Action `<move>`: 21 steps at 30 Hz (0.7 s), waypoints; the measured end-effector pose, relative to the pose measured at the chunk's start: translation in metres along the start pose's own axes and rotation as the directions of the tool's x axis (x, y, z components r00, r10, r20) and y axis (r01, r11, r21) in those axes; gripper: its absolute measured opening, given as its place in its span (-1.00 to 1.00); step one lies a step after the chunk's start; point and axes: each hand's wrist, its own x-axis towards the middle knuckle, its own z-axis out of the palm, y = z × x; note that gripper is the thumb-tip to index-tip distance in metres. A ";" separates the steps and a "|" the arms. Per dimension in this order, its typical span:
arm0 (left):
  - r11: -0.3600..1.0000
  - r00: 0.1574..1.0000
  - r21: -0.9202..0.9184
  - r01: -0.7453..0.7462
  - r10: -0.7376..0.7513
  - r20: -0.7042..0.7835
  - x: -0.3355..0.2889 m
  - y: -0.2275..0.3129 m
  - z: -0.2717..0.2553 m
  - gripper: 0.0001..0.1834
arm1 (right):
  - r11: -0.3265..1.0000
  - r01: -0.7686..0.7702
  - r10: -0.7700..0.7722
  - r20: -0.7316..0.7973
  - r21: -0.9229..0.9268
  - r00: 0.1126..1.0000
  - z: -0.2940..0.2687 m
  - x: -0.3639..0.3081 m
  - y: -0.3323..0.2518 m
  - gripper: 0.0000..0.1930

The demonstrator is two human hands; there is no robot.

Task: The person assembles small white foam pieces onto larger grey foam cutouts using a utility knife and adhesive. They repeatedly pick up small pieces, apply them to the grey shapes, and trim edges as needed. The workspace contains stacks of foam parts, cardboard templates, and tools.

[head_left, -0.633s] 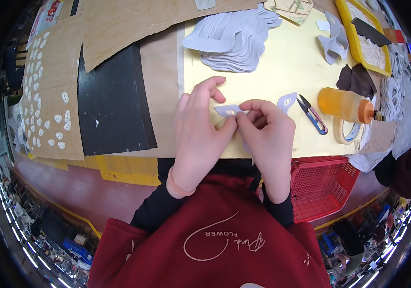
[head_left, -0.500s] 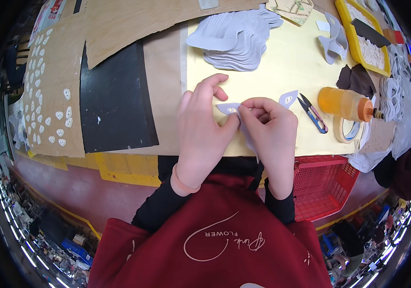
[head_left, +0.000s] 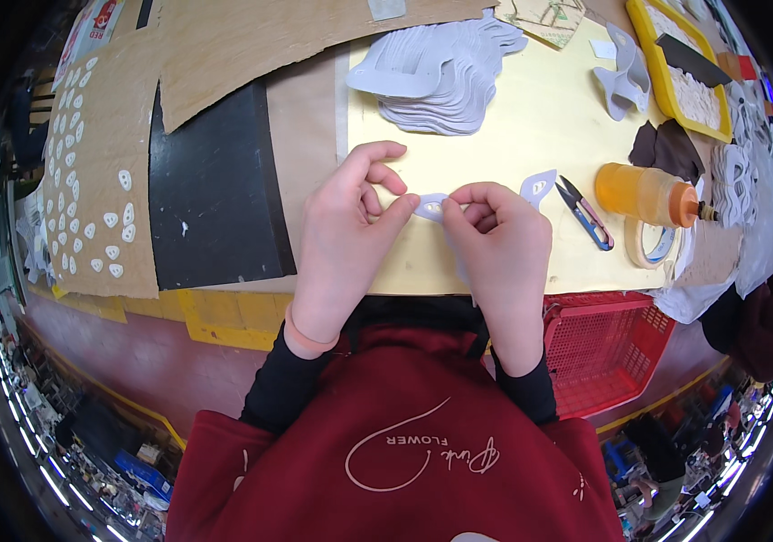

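A light grey cut piece point(head_left: 431, 206), which looks like a shoe upper part, lies on the pale yellow work surface between my hands. White patches with small holes show on its left tip and on its right tip. My right hand point(head_left: 505, 248) pinches it near the left tip, thumb and forefinger together, and covers much of its middle. My left hand point(head_left: 341, 226) rests beside that tip, thumb against or just at its end, the other fingers loosely bent and apart. Right of my right hand lie thread snips point(head_left: 585, 212) with a dark blue and red handle.
A stack of grey pieces point(head_left: 445, 86) lies ahead. Brown card point(head_left: 102, 181) at left carries several white patches, beside a black sheet point(head_left: 215, 190). At right are an amber-filled bottle point(head_left: 639, 191), a tape roll point(head_left: 644, 253) and a yellow tray point(head_left: 725, 113). A red basket point(head_left: 603, 348) sits below.
My left hand has moved left, its thumb drawing back from the white patch to the tip's end. The right hand and grey piece have shifted slightly left.
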 end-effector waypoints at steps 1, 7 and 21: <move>0.999 1.000 0.034 -0.010 0.010 -0.001 0.000 0.001 0.001 -0.53 | 0.999 0.016 -0.016 -0.006 -0.028 1.000 0.001 0.000 0.000 -0.91; 0.987 0.997 0.144 -0.076 0.075 0.006 -0.001 0.000 0.003 -0.55 | 0.997 -0.018 0.014 0.064 0.068 0.998 -0.005 0.007 0.004 -0.91; 0.967 0.991 0.219 -0.133 0.124 0.052 -0.004 0.001 0.001 -0.63 | 0.999 0.009 -0.010 0.039 0.036 0.999 -0.004 0.006 0.003 -0.88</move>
